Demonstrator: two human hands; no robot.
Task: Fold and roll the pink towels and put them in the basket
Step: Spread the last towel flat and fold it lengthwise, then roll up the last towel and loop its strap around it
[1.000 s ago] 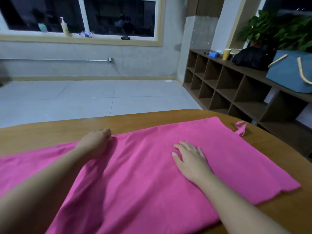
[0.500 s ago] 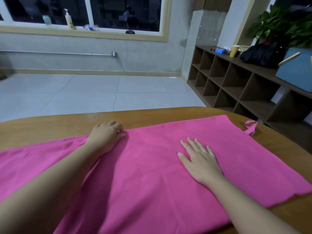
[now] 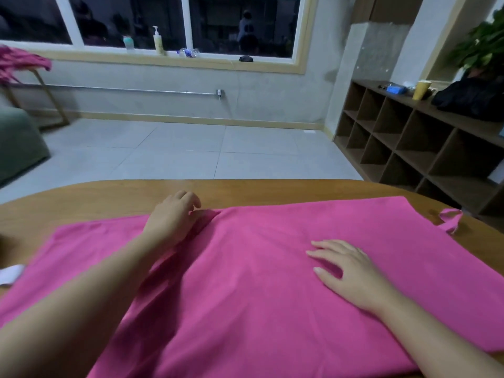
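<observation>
Running off the bottom and left edges of the view, the large bright pink cloth towel [image 3: 272, 282] lies spread on the rounded wooden desk [image 3: 81, 203], its long axis going left to right and its small hanging loop at the far right corner. The left hand [image 3: 171, 222] has its grip pinching the far edge of the towel with curled fingers. The right hand [image 3: 346, 271] rests flat on the towel, fingers spread and pointing left.

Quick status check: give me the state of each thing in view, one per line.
towel: spread on the table, partly folded, not rolled
left hand: at the towel's far edge, fingers loosely curled
right hand: flat on the towel
loop: lying on the table
</observation>
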